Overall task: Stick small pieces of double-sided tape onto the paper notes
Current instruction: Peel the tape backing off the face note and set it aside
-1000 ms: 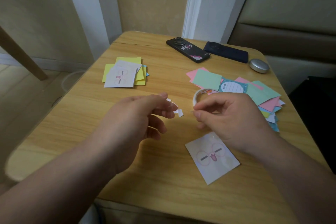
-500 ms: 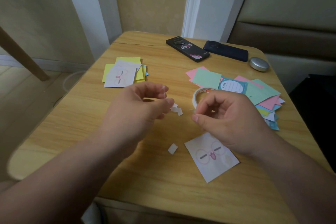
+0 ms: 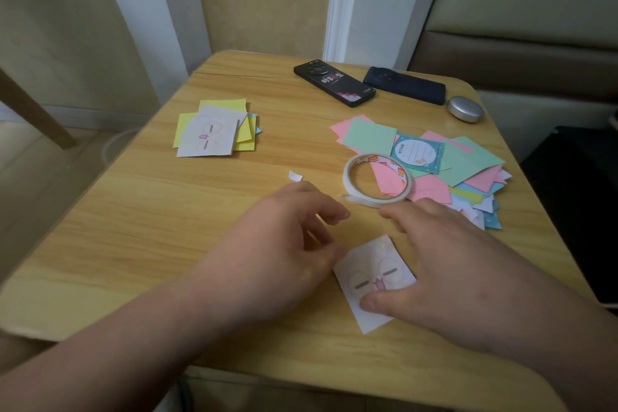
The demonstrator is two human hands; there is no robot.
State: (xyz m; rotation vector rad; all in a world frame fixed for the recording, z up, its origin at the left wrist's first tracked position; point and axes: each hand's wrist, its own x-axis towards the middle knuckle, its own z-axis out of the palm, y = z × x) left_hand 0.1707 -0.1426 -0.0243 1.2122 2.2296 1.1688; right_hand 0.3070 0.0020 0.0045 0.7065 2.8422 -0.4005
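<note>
On the table (image 3: pixel 133 227), tape roll (image 3: pixel 384 200) overlapping the scattered notes (image 3: pixel 468 164), note stack (image 3: pixel 209 137) well left, phones (image 3: pixel 334 84) behind.

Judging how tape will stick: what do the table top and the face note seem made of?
Table top: probably wood or wood-look laminate, smooth, faint sheen; grain lines run across it. Face note: thin matte paper, printed; it lies flat with crisp cut edges.

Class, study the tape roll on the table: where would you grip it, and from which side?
I'd pinch the tape roll by its left wall, thumb outside, finger inside the hole, coming from above. It lies flat, hole upward, and that side sits on the table, clear of the notes.
</note>
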